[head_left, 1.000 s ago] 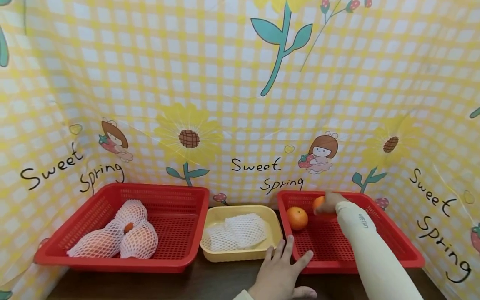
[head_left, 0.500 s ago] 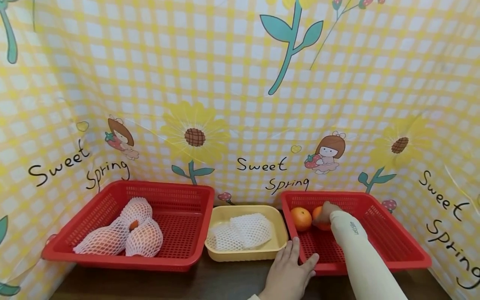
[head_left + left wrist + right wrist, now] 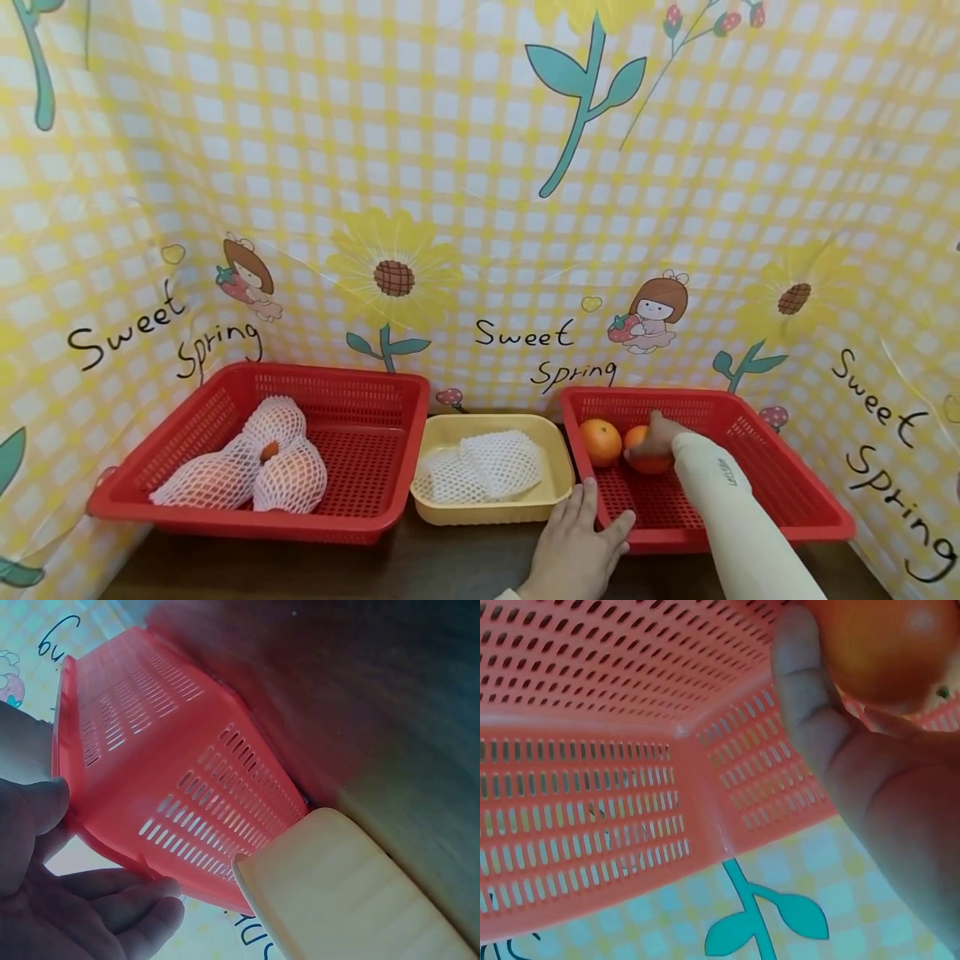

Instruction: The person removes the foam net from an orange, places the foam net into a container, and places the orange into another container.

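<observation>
Your right hand point(image 3: 660, 437) grips one orange point(image 3: 889, 649); sloppy release could roll it into the other orange point(image 3: 600, 442). Left hand point(image 3: 576, 546): spread on the red basket point(image 3: 667, 542).

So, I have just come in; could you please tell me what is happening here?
A person's right hand holds an orange inside the red basket on the right, beside another orange. The left hand touches that basket's near left corner. Further left are a yellow tray with white foam nets and a second red basket holding net-wrapped fruit.
</observation>
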